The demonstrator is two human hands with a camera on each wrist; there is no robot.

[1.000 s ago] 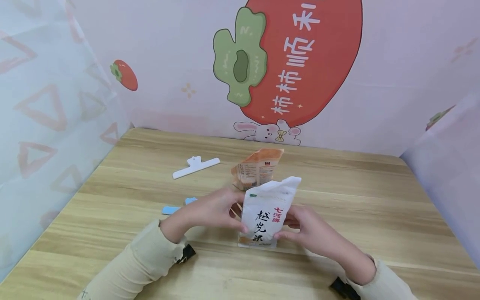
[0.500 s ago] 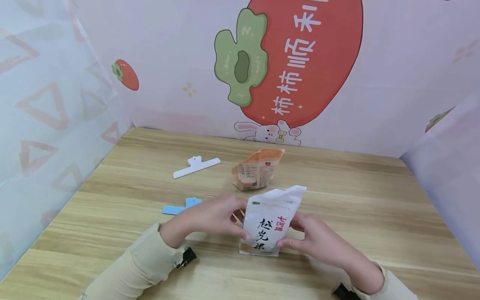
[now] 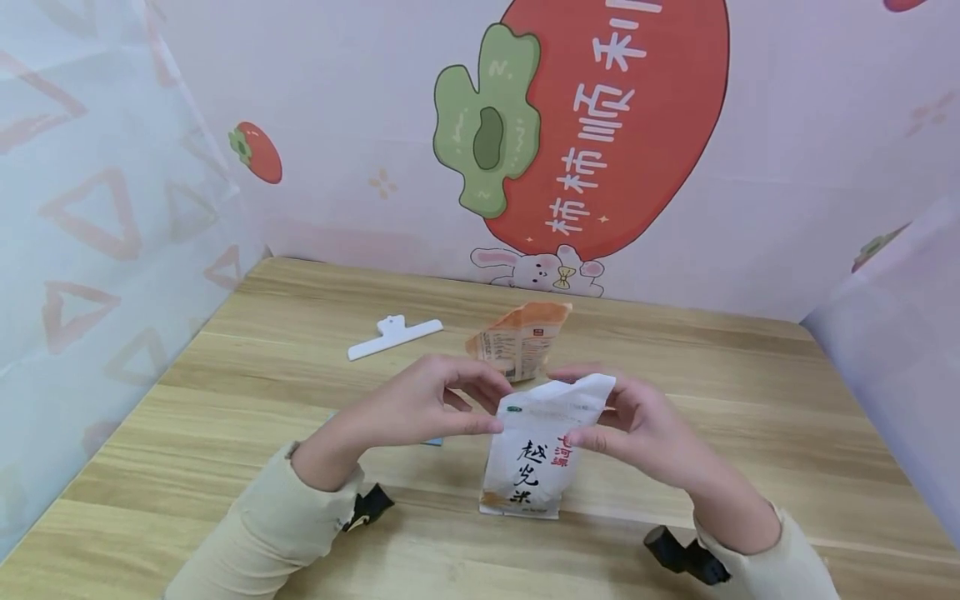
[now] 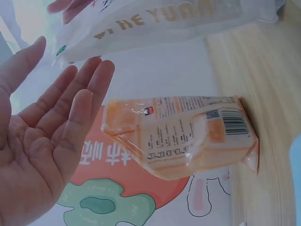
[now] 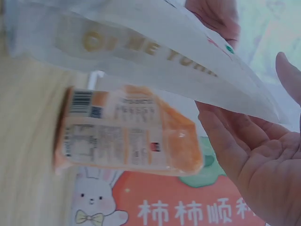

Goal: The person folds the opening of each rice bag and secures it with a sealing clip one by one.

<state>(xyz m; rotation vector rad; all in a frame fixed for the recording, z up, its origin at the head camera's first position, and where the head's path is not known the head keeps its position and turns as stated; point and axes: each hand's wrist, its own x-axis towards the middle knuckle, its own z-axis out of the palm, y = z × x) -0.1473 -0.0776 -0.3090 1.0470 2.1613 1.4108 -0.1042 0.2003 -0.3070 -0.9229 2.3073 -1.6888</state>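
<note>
A white rice bag (image 3: 528,458) with black and red lettering stands upright on the wooden table between both hands. At its upper left edge is my left hand (image 3: 427,404), thumb near the front and fingers extended. The left wrist view shows that palm open, its straight fingertips close beneath the bag's top. My right hand (image 3: 637,417) is around the upper right corner, thumb before the front and fingers behind. In the right wrist view, those fingers (image 5: 225,136) reach loosely along the bag's back with the thumb apart. An orange printed bag (image 3: 532,342) stands behind.
A white wide clip (image 3: 395,337) lies at the back left of the table (image 3: 750,400). A blue clip (image 3: 432,442) is mostly hidden behind the left hand. A printed backdrop (image 3: 345,125) rises along the table's far edge.
The white bag has come slightly nearer to me. Both hands have since loosened from its lower sides and moved up to its top. The left hand now covers most of the blue clip.
</note>
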